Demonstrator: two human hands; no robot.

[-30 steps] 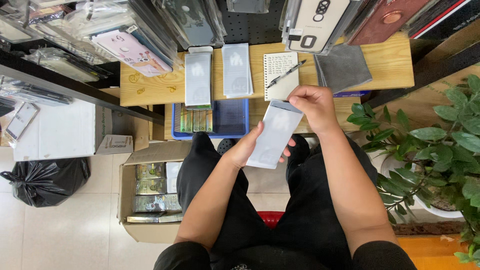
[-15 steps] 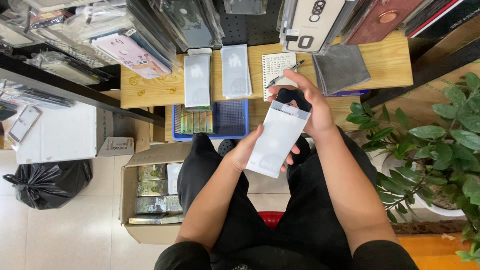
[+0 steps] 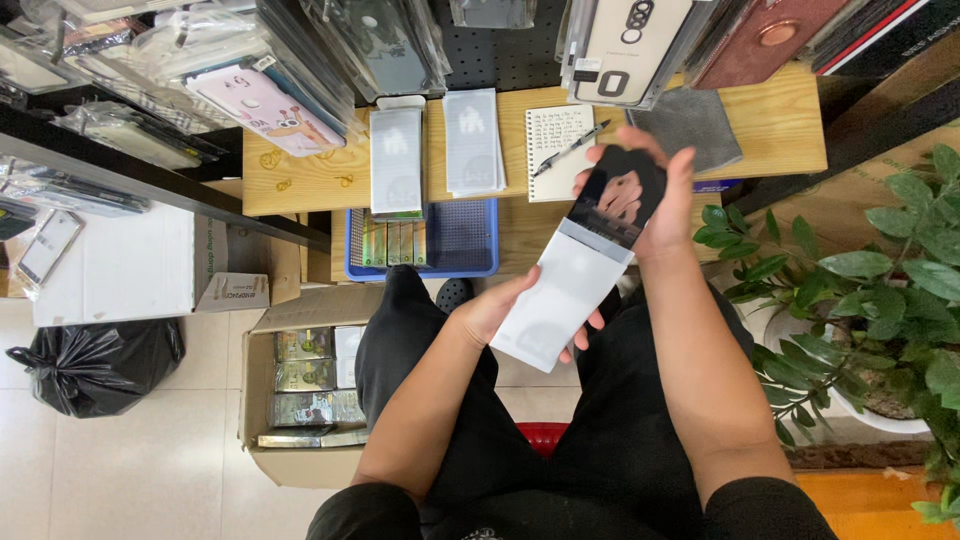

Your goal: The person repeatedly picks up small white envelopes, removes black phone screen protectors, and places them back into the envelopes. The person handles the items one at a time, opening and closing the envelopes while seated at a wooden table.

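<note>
Dark glossy sheet half out of its white sleeve

The person sits above a low wooden bench (image 3: 780,140) and holds a flat white sleeve (image 3: 555,300) over the lap. The left hand (image 3: 500,312) cups the sleeve from below, fingers wrapped around its lower end. The right hand (image 3: 655,195) is closed on a dark, glossy sheet (image 3: 620,195), thumb on one edge and fingers on the other, at the sleeve's open top. The sheet looks like a phone screen protector; its lower part is hidden inside the sleeve, so the extraction seems about half done, with the rest of the sheet yet to clear the opening

On the bench lie two stacks of similar white sleeves (image 3: 472,140), apparently unopened, beside a spiral notebook (image 3: 558,150) with a pen (image 3: 570,148) across it and a grey cloth (image 3: 690,125). A blue tray (image 3: 465,240) below the bench holds small green packs at its left end. An open cardboard box (image 3: 300,400) of packets stands on the floor to the person's left, a potted plant (image 3: 860,290) to the right, a black bag (image 3: 95,365) further left
</note>
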